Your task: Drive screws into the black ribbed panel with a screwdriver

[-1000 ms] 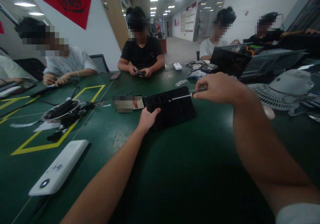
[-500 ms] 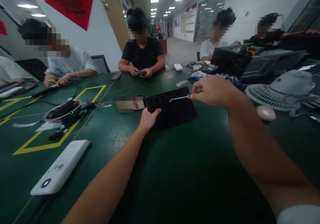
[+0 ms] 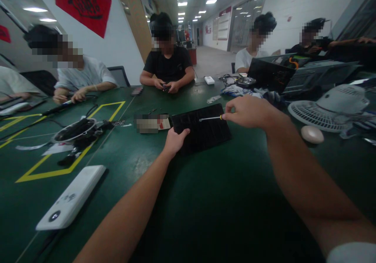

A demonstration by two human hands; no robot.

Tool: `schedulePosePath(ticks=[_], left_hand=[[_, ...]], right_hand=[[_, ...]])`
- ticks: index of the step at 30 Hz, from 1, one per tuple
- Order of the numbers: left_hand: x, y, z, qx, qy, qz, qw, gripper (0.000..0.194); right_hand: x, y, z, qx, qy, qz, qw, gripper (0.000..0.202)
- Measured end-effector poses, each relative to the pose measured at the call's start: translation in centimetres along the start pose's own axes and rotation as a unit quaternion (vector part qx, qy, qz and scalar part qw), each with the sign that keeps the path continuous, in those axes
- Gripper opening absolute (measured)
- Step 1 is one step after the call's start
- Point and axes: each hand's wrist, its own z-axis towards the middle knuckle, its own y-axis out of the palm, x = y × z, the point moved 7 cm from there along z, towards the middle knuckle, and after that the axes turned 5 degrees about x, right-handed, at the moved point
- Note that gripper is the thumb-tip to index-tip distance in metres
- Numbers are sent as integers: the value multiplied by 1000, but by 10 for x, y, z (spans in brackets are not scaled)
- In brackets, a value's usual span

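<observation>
Black panel (image 3: 210, 137) slants between the two hands over the green table (image 3: 211, 200), its near-left edge pinched by the left hand (image 3: 174, 139), thumb on top. The right hand (image 3: 251, 112), fingers closed narrowly on the screwdriver (image 3: 211, 118), has dropped slightly, bringing the shaft closer to level. Its tip is still over the panel's upper part, so the work there looks unbroken; in this dim view I can't quite tell whether it touches. The left hand's grip is much the same.

To the right of the right forearm, the pale computer mouse (image 3: 312, 134) is now fully uncovered, with the white fan (image 3: 320, 116) just beyond. A small box (image 3: 163, 124) sits just left of the left hand, beside the panel.
</observation>
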Motion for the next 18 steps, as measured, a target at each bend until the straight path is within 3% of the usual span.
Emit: schedulePosePath(ticks=[6, 12, 18], left_hand=[[0, 0, 1, -2, 3, -4, 1000, 45], [5, 0, -3, 5, 3, 6, 1000, 42], [6, -1, -3, 5, 3, 12, 1000, 41]], right_hand=[[-4, 2, -2, -15, 5, 8, 1000, 37], [-9, -6, -9, 46, 22, 2, 999, 24], [-13, -7, -9, 68, 5, 1, 998, 16]])
